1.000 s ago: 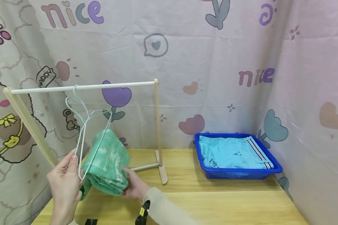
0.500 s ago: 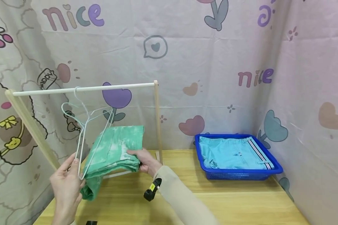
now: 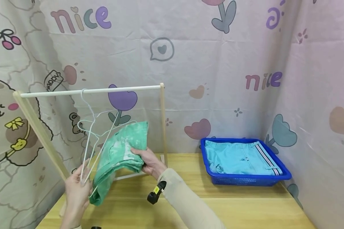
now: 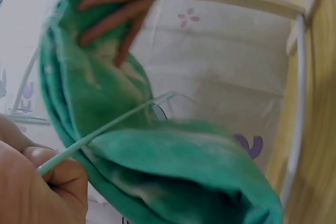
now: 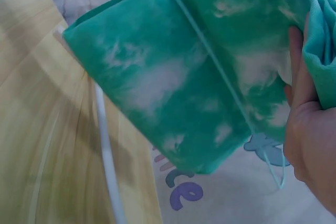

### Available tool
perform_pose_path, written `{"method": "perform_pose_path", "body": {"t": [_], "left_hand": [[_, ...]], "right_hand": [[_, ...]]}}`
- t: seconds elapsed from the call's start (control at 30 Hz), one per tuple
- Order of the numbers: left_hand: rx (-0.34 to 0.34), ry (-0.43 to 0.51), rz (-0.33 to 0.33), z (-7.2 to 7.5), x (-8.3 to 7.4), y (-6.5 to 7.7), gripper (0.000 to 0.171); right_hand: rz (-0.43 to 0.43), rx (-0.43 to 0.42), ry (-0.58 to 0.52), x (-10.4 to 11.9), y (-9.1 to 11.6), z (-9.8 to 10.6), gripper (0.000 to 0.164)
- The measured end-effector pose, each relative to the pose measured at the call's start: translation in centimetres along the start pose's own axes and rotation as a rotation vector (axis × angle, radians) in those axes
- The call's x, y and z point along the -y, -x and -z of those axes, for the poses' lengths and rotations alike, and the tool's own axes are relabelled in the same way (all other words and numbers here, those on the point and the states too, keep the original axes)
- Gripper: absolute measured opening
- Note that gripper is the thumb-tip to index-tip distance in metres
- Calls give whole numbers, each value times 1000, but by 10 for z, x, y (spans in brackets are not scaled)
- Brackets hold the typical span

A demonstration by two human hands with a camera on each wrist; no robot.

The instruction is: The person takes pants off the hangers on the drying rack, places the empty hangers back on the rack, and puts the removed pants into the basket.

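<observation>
My left hand [image 3: 75, 190] grips a corner of a pale thin hanger [image 4: 105, 128], whose hook tilts to the left. By that hand too is the lower corner of a second hanger [image 3: 88, 149], which hangs from the rail. Folded green-and-white tie-dye pants [image 3: 121, 146] bend across the tilted hanger's bar, one part drooping below it. In the right wrist view the bar crosses in front of the green cloth. My right hand [image 3: 152, 162] holds the far end of the pants, thumb on top; its other fingers are partly hidden in the head view.
The rack's white rail [image 3: 117, 90] and wooden posts [image 3: 162, 121] stand around the work. At the right, a blue basket [image 3: 246, 181] holds light-blue folded clothing [image 3: 235, 157] on the wooden table [image 3: 218, 206]. Printed curtains [image 3: 183, 70] close off the back and sides.
My right hand has moved right and spread the pants out to the right. The held hanger has turned, its hook dropping lower and its far end swinging right.
</observation>
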State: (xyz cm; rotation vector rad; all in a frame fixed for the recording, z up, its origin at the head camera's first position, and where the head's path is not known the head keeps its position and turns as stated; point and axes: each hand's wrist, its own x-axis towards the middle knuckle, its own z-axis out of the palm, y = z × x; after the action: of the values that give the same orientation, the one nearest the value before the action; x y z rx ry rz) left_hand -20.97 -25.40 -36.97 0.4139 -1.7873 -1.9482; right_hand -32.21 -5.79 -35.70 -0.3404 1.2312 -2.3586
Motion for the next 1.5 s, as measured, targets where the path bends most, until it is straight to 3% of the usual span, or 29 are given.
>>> {"method": "perform_pose_path", "body": {"t": [0.13, 0.23, 0.4, 0.57, 0.8, 1.07, 1.27, 1.4, 1.5], "left_hand": [[-34, -301, -9, -2, 7, -1, 45], [-27, -450, -56, 0, 12, -3, 47], [-34, -502, -145, 4, 21, -7, 43], [-22, -553, -133, 8, 27, -8, 44], [-11, -735, -231, 15, 31, -11, 41], [-52, -761, -266, 27, 43, -15, 37], [-60, -800, -353, 29, 46, -16, 36], [-88, -796, -361, 27, 47, -17, 35], [-119, -778, -323, 29, 45, -16, 35]], "right_hand": [[31, 14, -23, 7, 2, -7, 29], [64, 16, -49, 15, 4, -12, 32], [88, 25, -101, 27, 6, -16, 32], [102, 33, -106, 33, 6, -16, 31], [97, 36, -86, 44, 8, -21, 32], [92, 21, -172, 63, 8, -18, 24], [74, 33, -212, 71, 15, -19, 23], [71, 77, -179, 78, 21, -24, 22], [77, 105, -105, 86, 27, -24, 19]]}}
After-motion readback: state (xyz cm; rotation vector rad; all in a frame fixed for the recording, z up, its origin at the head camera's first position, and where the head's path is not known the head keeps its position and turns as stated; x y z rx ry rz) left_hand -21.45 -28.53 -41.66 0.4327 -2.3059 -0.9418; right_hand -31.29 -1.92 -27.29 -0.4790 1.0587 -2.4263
